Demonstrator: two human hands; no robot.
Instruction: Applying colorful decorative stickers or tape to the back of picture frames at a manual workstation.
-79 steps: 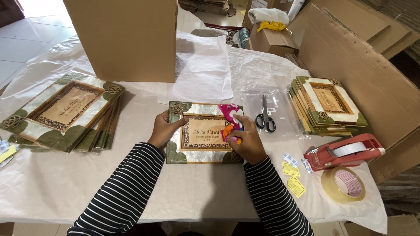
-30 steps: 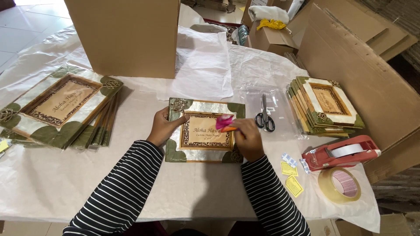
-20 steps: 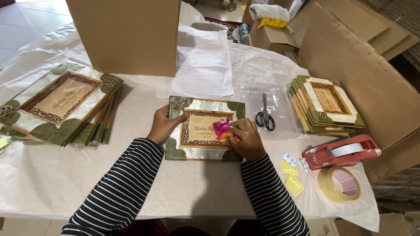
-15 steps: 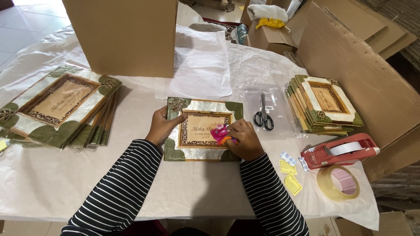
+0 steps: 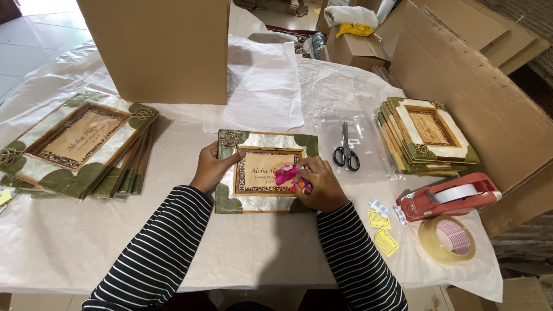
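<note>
2 hands (image 5: 268, 175) on photo frame (image 5: 265, 171)

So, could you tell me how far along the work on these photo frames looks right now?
A stack of frames sits at the right, beside the scissors. In hand: the left hand steadies one frame while the right hand presses a pink flower piece onto its middle. A bigger stack lies at the left; whether those are finished cannot be told.

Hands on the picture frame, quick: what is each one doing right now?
Left hand: open, fingers resting on the left edge of the picture frame, steadying it.
Right hand: fingers closed on a small pink flower piece at the frame's centre.
</note>
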